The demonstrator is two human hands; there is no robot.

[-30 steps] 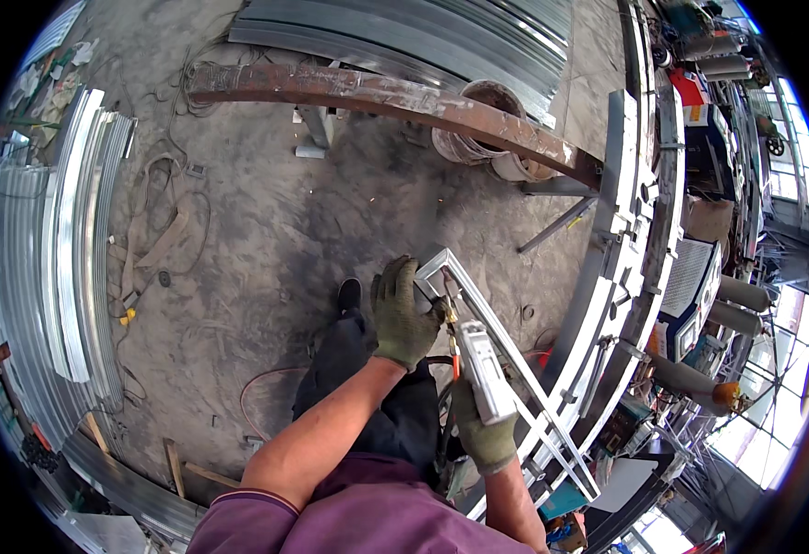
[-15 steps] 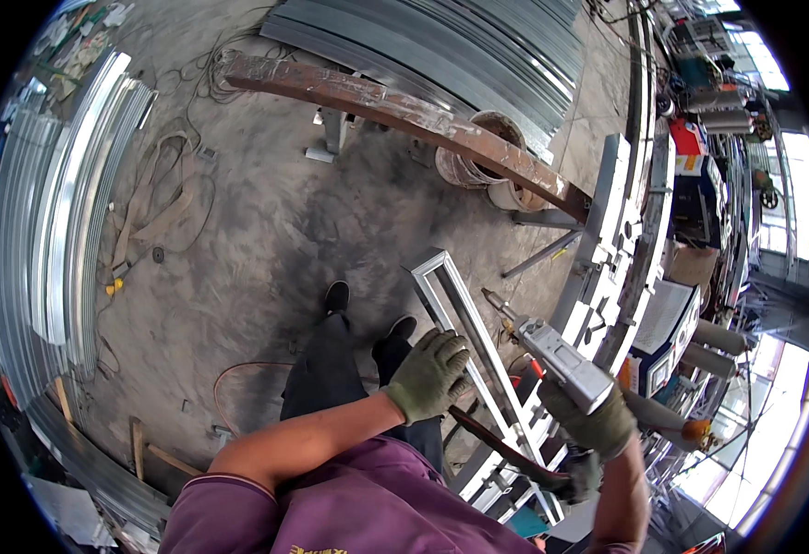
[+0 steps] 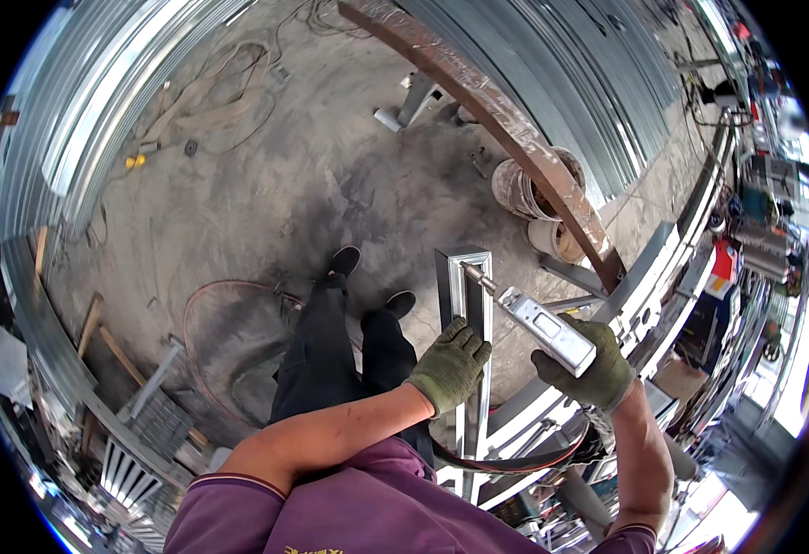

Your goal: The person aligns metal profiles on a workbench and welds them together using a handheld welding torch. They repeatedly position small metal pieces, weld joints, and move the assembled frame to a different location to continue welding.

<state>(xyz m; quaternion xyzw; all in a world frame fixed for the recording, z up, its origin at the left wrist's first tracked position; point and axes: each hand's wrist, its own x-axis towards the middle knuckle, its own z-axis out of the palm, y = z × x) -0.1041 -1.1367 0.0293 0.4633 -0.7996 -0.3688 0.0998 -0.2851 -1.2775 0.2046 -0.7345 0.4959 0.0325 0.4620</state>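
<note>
While the silver handheld tool [image 3: 549, 326] sits gripped in the right hand [image 3: 582, 367], its narrow nozzle points at the top corner of the metal frame [image 3: 467, 277], right at or just above the joint; can't tell if the tip actually touches. That frame is a long rectangular thing of pale metal profile standing upright in front of the person's legs, leaning in toward the body. The left hand [image 3: 451, 365], in a green work glove like the other one, is wrapped around the left rail of the frame partway down, fingers closed on it, keeping it steady.

What I'd worry about: the frame is only held by that one hand, so if the grip slips or the nozzle pushes sideways, it looks like it could twist or tip toward the black shoes [image 3: 371, 281] right next to its far end. A dark hose [image 3: 515, 457] curves under the right forearm near the frame's lower part too, and I reckon it could snag on the rail if the tool arm swings out.

Round about: bare concrete floor [image 3: 266, 185], a long rusty beam [image 3: 515, 148] on stands running across behind the frame, a couple of dirty buckets [image 3: 534, 198] under it, and stacks of shiny metal profiles [image 3: 63, 120] off to the left. More polished rails [image 3: 691, 249] crowd in on the right, close by the tool hand, so there's not much elbow room that side. Loose cable [image 3: 211, 314] loops on the floor by the left leg.
</note>
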